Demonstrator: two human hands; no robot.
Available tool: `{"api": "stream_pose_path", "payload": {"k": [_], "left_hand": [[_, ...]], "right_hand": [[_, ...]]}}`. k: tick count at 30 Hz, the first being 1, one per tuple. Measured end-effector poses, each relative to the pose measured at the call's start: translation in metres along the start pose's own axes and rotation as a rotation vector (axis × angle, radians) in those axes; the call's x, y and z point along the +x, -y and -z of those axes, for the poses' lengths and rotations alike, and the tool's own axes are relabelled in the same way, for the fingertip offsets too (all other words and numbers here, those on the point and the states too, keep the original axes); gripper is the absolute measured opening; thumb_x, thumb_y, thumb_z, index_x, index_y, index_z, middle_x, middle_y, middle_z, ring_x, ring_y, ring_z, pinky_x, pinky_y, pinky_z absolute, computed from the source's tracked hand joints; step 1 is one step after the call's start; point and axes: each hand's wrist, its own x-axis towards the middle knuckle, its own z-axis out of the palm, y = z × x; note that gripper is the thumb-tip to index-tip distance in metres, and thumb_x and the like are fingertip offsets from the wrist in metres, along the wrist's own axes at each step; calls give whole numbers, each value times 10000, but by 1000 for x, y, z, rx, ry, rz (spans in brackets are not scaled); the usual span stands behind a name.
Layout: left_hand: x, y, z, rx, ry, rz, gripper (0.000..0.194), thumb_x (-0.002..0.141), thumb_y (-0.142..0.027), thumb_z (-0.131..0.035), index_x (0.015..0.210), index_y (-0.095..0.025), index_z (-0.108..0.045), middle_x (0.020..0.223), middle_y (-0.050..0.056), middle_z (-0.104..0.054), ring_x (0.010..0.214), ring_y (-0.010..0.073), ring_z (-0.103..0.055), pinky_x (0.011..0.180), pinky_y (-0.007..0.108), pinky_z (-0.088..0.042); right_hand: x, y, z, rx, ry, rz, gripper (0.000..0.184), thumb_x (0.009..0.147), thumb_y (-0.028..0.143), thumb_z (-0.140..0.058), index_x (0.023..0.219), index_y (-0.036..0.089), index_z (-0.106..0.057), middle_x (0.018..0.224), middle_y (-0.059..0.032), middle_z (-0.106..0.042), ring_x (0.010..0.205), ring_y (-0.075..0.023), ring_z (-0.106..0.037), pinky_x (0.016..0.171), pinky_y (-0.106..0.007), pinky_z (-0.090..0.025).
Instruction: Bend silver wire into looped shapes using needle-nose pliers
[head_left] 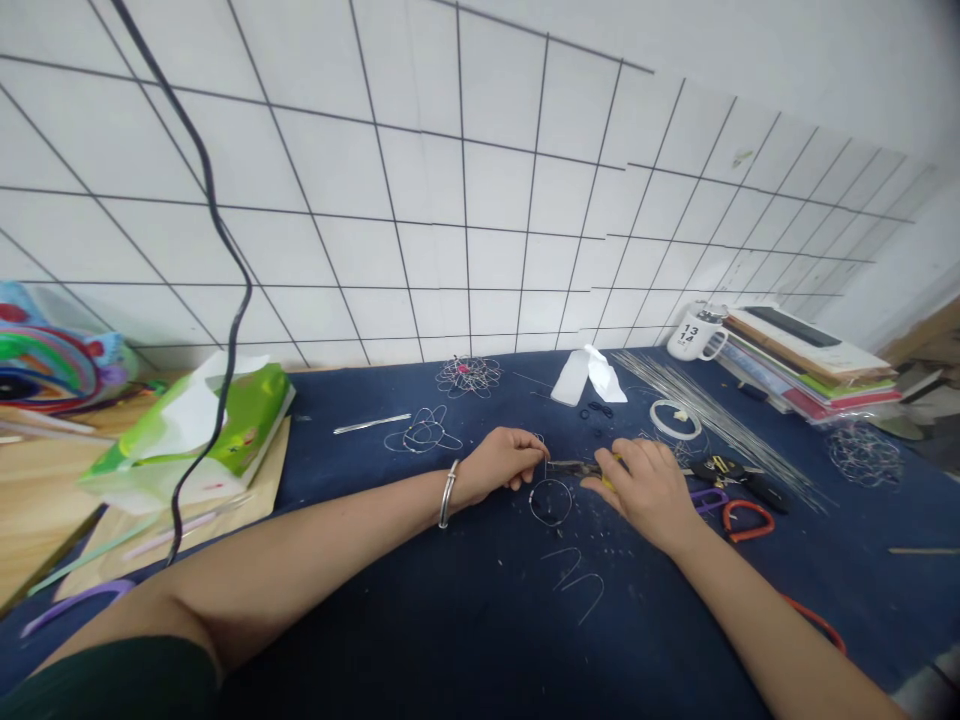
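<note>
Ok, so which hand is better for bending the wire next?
Probably the right hand: it holds the yellow-handled pliers, their tips right beside the left hand. That one, fingertips pinched, seems better for steadying the wire.

A white wall (420, 180) marked with thin dark lines in a large square grid runs behind the table, slanting away toward the right. Partway along, the lines break and sit slightly out of step, and above them a band of plain white (787, 50) shows. A small smudge (742, 157) marks the right part of the grid. A black cord (206, 165) hangs in front of the wall at the left. The table wears a dark blue cloth (660, 650); a pale wooden surface (22, 535) shows at its left. Brown shapes (926, 335) at the far right are blurred. The light is soft and even.
</note>
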Motion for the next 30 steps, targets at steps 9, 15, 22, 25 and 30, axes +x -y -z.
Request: {"api": "stream_pose_path", "payload": {"k": [9,15,22,25,30], "left_hand": [[1,0,0,-175,41,-41,257,771,-386,-498,787,-134,-547,591,-20,-519,433,38,-433,386,138,-299],[1,1,2,-243,42,-16,239,770,-370,-509,767,-132,-530,589,-28,-485,413,26,-370,384,143,-279],[1,-3,3,-272,68,21,248,752,-378,-531,750,-130,-518,566,-33,-460,397,25,-334,381,150,-253],[1,-2,3,-283,103,21,243,751,-375,-533,744,-133,-519,555,-36,-455,392,25,-328,381,152,-248],[3,1,5,-283,135,28,232,747,-369,-539,734,-138,-514,548,-40,-452,389,25,-329,381,155,-245]], "right_hand": [[1,-4,1,20,-2,-20,273,829,397,-466,986,195,-561,902,-87,-532,825,-201,-432,722,-324,-287],[0,-3,0,8,-5,1,273,836,396,-454,995,197,-554,916,-86,-535,849,-209,-425,729,-329,-286],[-2,-2,-1,-17,10,26,276,837,403,-451,988,195,-555,887,-75,-541,791,-188,-422,707,-321,-287],[-3,-2,-1,-4,12,36,264,838,399,-454,976,199,-558,879,-72,-543,784,-182,-424,701,-315,-288],[-2,-2,-1,2,18,45,264,831,406,-464,968,199,-557,874,-64,-544,771,-175,-423,691,-311,-284]]}}
